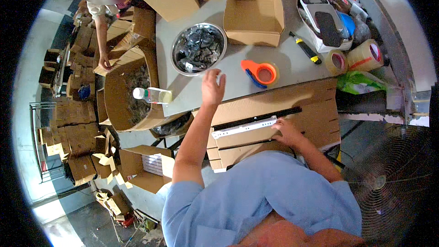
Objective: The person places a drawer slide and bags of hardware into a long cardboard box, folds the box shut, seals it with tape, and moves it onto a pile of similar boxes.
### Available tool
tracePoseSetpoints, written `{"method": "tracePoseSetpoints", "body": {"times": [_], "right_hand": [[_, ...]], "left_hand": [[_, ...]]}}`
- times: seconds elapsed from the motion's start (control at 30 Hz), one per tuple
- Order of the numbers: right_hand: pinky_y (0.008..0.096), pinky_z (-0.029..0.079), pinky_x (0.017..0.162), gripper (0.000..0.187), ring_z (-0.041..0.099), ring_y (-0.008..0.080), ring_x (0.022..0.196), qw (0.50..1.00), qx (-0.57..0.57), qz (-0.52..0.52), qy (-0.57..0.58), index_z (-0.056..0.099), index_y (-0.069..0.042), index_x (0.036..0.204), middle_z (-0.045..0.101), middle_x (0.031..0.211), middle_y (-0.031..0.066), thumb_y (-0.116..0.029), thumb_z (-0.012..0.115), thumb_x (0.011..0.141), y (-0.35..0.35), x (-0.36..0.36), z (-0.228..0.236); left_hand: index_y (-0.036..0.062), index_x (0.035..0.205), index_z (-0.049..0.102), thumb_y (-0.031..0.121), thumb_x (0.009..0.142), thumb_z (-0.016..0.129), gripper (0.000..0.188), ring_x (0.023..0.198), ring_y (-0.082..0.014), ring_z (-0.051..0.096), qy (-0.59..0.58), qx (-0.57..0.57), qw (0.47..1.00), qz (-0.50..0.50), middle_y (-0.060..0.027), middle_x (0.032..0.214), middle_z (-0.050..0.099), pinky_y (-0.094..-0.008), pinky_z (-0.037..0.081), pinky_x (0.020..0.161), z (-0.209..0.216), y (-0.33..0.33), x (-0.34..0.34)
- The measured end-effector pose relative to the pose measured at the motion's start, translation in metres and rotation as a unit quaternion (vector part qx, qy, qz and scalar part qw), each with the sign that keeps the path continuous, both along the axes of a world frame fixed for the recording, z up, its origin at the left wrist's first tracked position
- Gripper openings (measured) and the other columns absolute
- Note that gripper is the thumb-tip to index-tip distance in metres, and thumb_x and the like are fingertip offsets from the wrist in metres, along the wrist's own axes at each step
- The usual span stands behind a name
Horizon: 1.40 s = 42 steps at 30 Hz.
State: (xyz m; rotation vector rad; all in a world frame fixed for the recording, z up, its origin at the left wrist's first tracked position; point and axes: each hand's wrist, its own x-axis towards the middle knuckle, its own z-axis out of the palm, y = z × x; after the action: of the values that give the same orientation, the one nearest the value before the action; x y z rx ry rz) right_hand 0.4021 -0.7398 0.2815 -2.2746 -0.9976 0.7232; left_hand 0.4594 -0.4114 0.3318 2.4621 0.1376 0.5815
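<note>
White perforated rail (244,128) lies on a large flattened cardboard sheet (318,105). Beyond stands a round steel bowl (223,42); near its rim the left hand (212,88) hovers, thumb and fingers apart. The right hand (288,133) touches the rail's right end; whether its fingers clamp it, I cannot tell.

Workshop, pale left wall (28,87), grey floor (82,224).
Grey worktable (299,72) centre, thin dark metal frame (41,104) left, round caged fan (379,182) right; bright light patch (52,211) lower left.
</note>
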Motion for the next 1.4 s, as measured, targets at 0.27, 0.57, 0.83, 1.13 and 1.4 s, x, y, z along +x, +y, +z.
{"method": "tracePoseSetpoints", "body": {"times": [0.27,0.57,0.83,1.13,1.4], "right_hand": [[0.0471,0.035,0.089,0.042,0.046,0.0306,0.1,0.989,-0.027,0.013,-0.145,0.057,-0.015,0.101,0.049,0.103,0.0107,-0.029,0.073,0.066,-0.017,-0.031,-0.047],[0.0433,0.038,0.077,0.02,0.05,0.0304,0.089,0.945,0.076,-0.105,-0.301,0.055,-0.01,0.075,0.052,0.087,0.0085,-0.022,0.069,0.067,0.007,-0.008,-0.072],[0.0468,0.032,0.082,0.054,0.043,0.0313,0.095,0.893,0.141,-0.232,-0.359,0.043,-0.01,0.098,0.043,0.098,0.0121,-0.021,0.078,0.058,0.014,-0.011,-0.107],[0.049,0.03,0.088,0.07,0.038,0.0337,0.101,0.93,0.134,-0.169,-0.298,0.037,-0.011,0.112,0.038,0.107,0.0149,-0.02,0.078,0.057,0.002,-0.004,-0.089],[0.0483,0.031,0.088,0.069,0.036,0.0334,0.103,0.943,0.094,-0.166,-0.272,0.039,-0.011,0.112,0.036,0.108,0.0138,-0.024,0.078,0.057,-0.001,-0.005,-0.081]], "left_hand": [[0.0087,0.116,0.051,0.027,0.074,0.067,0.048,0.113,-0.0314,0.04,0.265,0.137,0.933,-0.201,-0.013,0.119,0.045,-0.046,0.032,0.095,-0.064,-0.048,-0.133],[0.0109,0.114,0.055,0.027,0.079,0.062,0.04,0.111,-0.0258,0.046,0.287,0.088,0.938,-0.174,-0.0088,0.115,0.053,-0.0421,0.036,0.093,-0.097,-0.027,-0.132],[0.0159,0.126,0.043,0.031,0.076,0.065,0.057,0.114,-0.0256,0.043,0.3,0.155,0.924,-0.18,-0.0065,0.119,0.049,-0.043,0.03,0.097,-0.086,-0.047,-0.139],[0.017,0.125,0.042,0.027,0.074,0.067,0.058,0.109,-0.0251,0.046,0.251,0.158,0.942,-0.159,-0.0067,0.116,0.05,-0.0418,0.031,0.093,-0.082,-0.045,-0.134],[0.0157,0.127,0.039,0.025,0.073,0.066,0.061,0.114,-0.0276,0.041,0.258,0.15,0.937,-0.184,-0.0097,0.118,0.047,-0.0458,0.032,0.094,-0.072,-0.041,-0.118]]}}
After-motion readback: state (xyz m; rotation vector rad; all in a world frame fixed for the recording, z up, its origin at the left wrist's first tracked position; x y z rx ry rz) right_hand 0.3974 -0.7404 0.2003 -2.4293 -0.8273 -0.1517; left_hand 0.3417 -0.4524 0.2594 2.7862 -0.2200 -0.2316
